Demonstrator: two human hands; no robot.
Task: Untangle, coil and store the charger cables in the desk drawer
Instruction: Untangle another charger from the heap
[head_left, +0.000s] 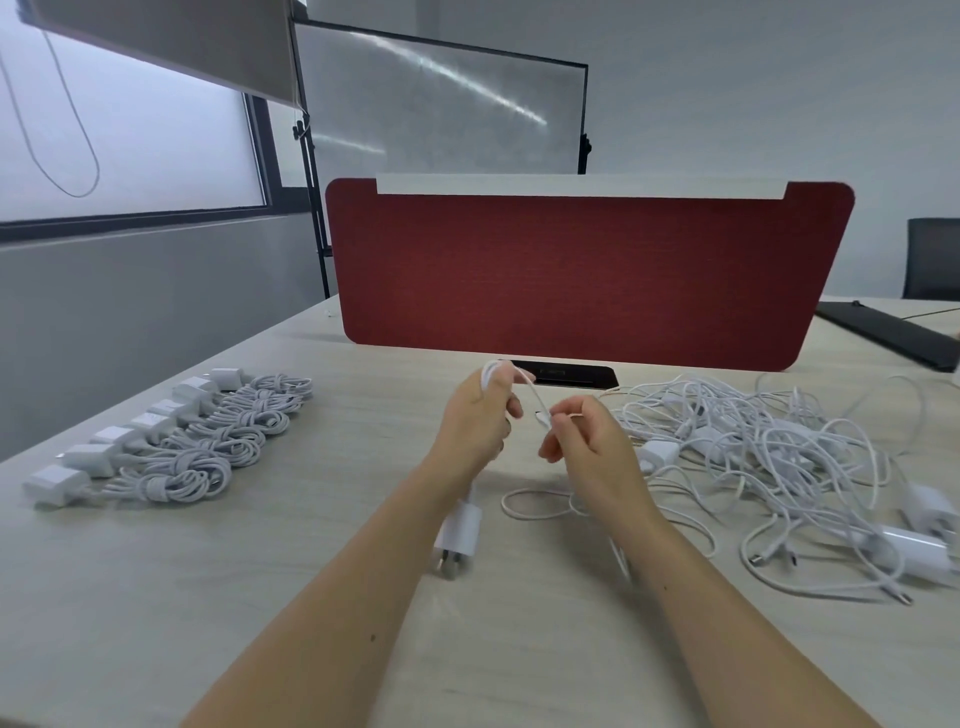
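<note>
I judge myself somewhere past the middle of the untangling and coiling, with storing not yet begun. In front of the red partition and off toward its left end, a row of coiled chargers lies on the desk, each cable wound into a bundle beside its plug; I count about seven. Toward the partition's right end sits the tangled pile, several plugs and many loose loops knotted together, so a good share is left.

Straight in front of the partition's middle, I am working one charger cable. My left hand has its fingers curled round a few turns of it, and its plug block hangs blurred below that wrist. My right hand pinches the free run between thumb and fingertips, feeding the next turn. The rest of this cable trails back on the desk toward the pile.

No drawer is in view, so nothing shows as stored.
</note>
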